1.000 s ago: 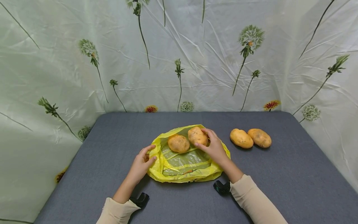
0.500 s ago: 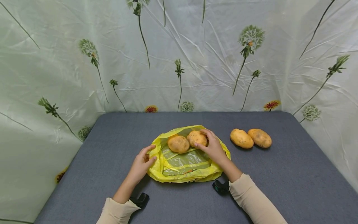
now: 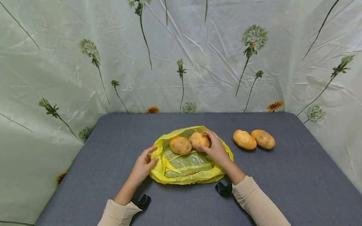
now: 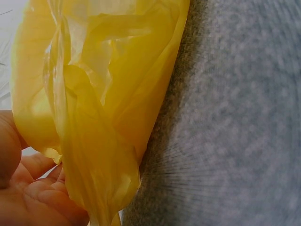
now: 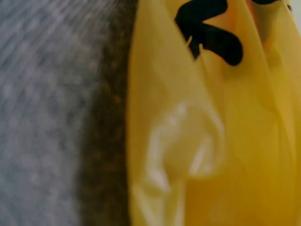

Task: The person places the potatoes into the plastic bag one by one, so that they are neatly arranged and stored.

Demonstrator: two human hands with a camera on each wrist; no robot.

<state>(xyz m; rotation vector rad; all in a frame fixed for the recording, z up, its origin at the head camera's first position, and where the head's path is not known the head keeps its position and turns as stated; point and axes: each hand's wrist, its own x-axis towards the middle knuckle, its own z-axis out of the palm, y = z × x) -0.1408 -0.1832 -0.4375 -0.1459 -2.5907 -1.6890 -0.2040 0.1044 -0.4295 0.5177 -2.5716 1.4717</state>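
A yellow plastic bag (image 3: 186, 179) lies with its mouth spread wide in the head view. Inside, towards its back side, two potatoes rest side by side. My right hand (image 3: 216, 150) reaches over the bag's right side and grips the right-hand potato (image 3: 198, 139), thumb in front and fingers behind. The other potato (image 3: 180, 145) sits just to its left. My left hand (image 3: 142, 164) holds the bag's left edge between thumb and fingers. Close up in the left wrist view, the curled fingers (image 4: 42, 188) meet the creased plastic. Only the bag's printed side fills the right wrist view; that hand is hidden there.
Two more potatoes, a left one (image 3: 244, 139) and a right one (image 3: 263, 139), lie together on the grey table (image 3: 282, 182), right of the bag. A floral curtain (image 3: 181, 37) hangs behind the table. Black wrist mounts (image 3: 224, 189) stick out below the sleeves.
The potato in my right hand has moved slightly down and left to settle against the other one in the bag. The left hand has stayed at the bag's edge.
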